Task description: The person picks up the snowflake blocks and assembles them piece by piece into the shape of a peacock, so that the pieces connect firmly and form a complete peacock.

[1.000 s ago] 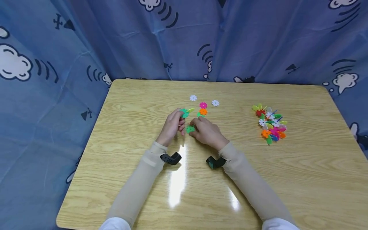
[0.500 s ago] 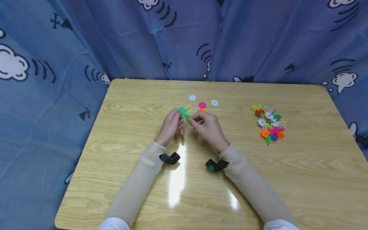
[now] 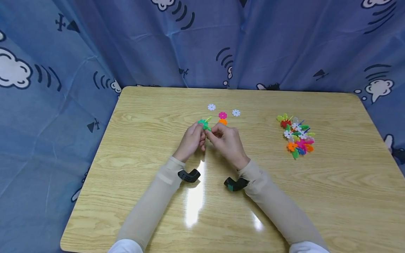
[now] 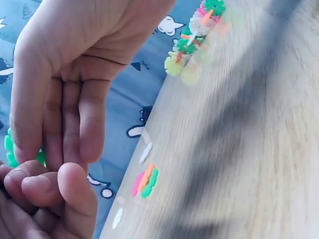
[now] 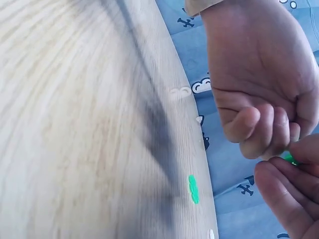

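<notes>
In the head view my left hand (image 3: 191,141) pinches a green snowflake disc (image 3: 201,122) between thumb and forefinger. A thin yellow disc (image 3: 208,119) sticks out from its upper right. My right hand (image 3: 229,142) meets it from the other side, its thumb and forefinger pinching a second green disc (image 3: 207,128) against the first. The fingertips of both hands almost meet. Fingers mostly hide the join in both wrist views; a green edge (image 4: 8,145) shows in the left wrist view.
White discs (image 3: 211,107), a pink disc (image 3: 223,115) and an orange disc (image 3: 223,121) lie beyond my hands on the wooden table (image 3: 152,116). A pile of joined coloured discs (image 3: 301,144) sits to the right. Behind the table hangs a blue curtain (image 3: 202,45).
My right hand has lifted a green disc from the table and brought it up and left against the green disc in my left hand. The left hand has stayed nearly in place.
</notes>
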{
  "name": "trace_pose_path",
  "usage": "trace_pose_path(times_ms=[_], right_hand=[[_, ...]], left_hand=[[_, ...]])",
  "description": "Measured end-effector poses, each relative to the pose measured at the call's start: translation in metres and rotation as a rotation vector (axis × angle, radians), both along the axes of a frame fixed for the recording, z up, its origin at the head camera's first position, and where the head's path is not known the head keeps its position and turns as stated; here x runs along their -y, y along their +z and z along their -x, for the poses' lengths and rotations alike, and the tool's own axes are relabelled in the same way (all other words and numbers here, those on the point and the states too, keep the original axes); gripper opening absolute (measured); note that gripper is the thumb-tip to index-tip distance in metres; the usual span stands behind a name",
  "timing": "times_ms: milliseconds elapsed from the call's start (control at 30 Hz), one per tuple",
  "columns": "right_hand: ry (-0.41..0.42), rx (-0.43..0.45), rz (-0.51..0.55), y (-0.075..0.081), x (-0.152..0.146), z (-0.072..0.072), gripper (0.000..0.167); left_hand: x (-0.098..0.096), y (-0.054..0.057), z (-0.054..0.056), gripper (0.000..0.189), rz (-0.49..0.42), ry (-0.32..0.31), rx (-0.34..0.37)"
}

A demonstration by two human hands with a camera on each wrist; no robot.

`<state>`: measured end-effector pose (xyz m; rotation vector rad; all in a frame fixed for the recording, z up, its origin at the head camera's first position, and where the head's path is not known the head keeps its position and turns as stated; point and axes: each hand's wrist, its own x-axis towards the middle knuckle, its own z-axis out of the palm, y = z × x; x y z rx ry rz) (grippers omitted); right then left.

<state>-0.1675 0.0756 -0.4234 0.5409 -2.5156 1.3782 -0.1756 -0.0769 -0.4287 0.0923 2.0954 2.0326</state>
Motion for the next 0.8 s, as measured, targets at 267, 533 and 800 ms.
trace_pose_path(times_ms=[267, 533, 800], right_hand=[[0.047, -0.047, -0.108, 0.000, 0.003, 0.000, 0.010], [0.178, 0.093, -0.222, 0.008, -0.010, 0.006, 0.018], [0.010, 0.288, -0.421, 0.008, -0.041, 0.026, 0.032]], left_hand=[[0.006, -0.003, 0.003, 0.018, -0.079, 0.090, 0.032], [0.014, -0.005, 0.006, 0.021, -0.256, 0.057, 0.141], [0.018, -0.003, 0.008, 0.035, -0.300, -0.037, 0.179]])
